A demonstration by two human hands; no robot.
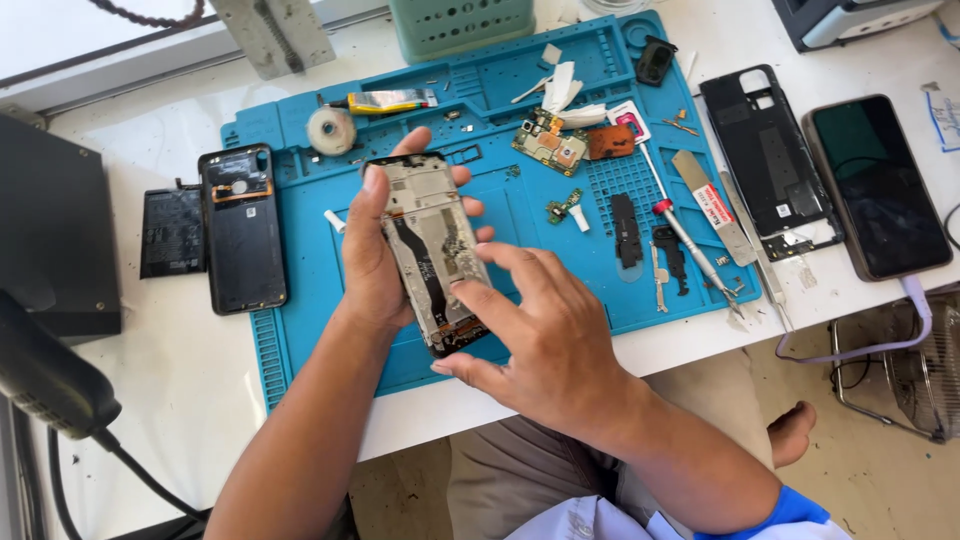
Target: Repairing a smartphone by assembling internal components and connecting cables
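Observation:
My left hand (368, 262) grips an opened phone frame (428, 238) from the left side, holding it upright above the blue work mat (520, 215). The frame shows bare metal, a dark flex cable and small parts inside. The fingers of my right hand (535, 335) rest on the lower right of the frame, with the thumb under its bottom edge. Nothing else is in either hand.
A black back cover (241, 228) and a battery (172, 232) lie left of the mat. A circuit board (549, 146), a screwdriver (686, 240), tweezers and small parts sit on the mat's right. Another back cover (768, 160) and a dark phone (877, 186) lie further right.

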